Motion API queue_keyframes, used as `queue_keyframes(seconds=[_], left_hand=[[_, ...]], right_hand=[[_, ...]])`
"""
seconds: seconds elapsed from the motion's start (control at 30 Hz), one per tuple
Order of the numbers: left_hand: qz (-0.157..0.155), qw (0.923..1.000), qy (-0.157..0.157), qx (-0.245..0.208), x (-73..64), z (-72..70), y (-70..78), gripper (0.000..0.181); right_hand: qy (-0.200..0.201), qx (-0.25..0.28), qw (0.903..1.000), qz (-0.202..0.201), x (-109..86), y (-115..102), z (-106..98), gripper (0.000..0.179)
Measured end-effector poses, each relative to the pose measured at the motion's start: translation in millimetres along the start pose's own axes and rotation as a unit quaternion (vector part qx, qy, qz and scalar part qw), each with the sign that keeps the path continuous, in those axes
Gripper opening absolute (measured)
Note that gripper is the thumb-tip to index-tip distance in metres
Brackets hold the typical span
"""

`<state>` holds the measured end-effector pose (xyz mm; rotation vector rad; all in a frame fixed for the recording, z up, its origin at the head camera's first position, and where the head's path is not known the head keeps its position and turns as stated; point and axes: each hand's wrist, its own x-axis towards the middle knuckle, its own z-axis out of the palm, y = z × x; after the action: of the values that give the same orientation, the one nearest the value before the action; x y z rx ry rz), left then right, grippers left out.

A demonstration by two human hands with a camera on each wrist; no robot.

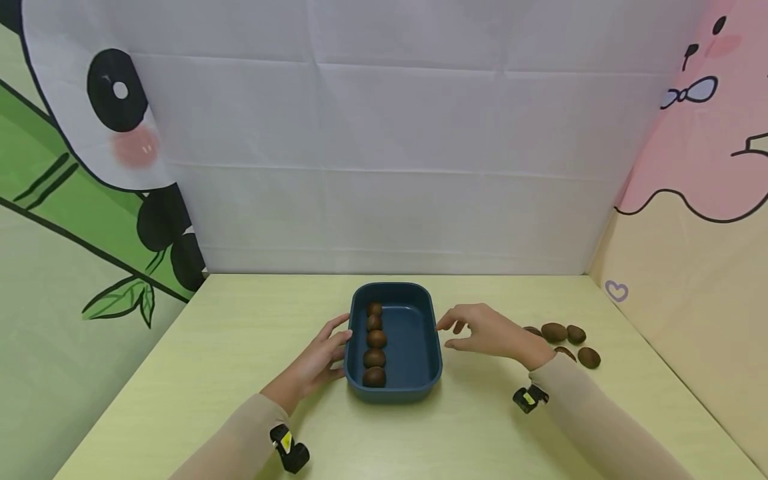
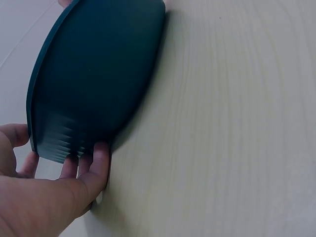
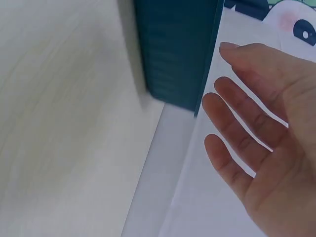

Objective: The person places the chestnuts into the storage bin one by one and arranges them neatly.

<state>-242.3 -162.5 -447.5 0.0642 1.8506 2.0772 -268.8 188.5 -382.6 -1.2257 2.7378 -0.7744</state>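
Observation:
A dark blue rectangular box (image 1: 411,347) stands on the table. Along its left inner side runs a row of several brown, rounded, chestnut-like pieces (image 1: 376,339). My left hand (image 1: 313,363) rests against the box's left wall, its fingertips touching the outside and rim; the left wrist view shows these fingers (image 2: 101,155) on the wall. Just off the right wall is my right hand (image 1: 489,333), its fingers loosely bent and nothing between them. From the right wrist, the same hand (image 3: 266,123) appears beside the box's outer wall (image 3: 175,54), palm visible.
More loose brown pieces (image 1: 554,332) lie on the table to the right, some partly hidden behind the right forearm. The pale wooden table (image 1: 240,320) ends at a white cloth backdrop (image 1: 408,167), with printed cartoon panels on both sides.

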Motion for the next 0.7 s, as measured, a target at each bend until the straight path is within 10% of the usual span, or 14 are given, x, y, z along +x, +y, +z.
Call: queue_keyframes(seconds=[0.7], left_hand=[[0.002, 1.0, 0.0, -0.004, -1.4, 1.2, -0.5, 0.058]], right_hand=[[0.057, -0.026, 0.9785, 0.196, -87.2, 71, -37, 0.028]])
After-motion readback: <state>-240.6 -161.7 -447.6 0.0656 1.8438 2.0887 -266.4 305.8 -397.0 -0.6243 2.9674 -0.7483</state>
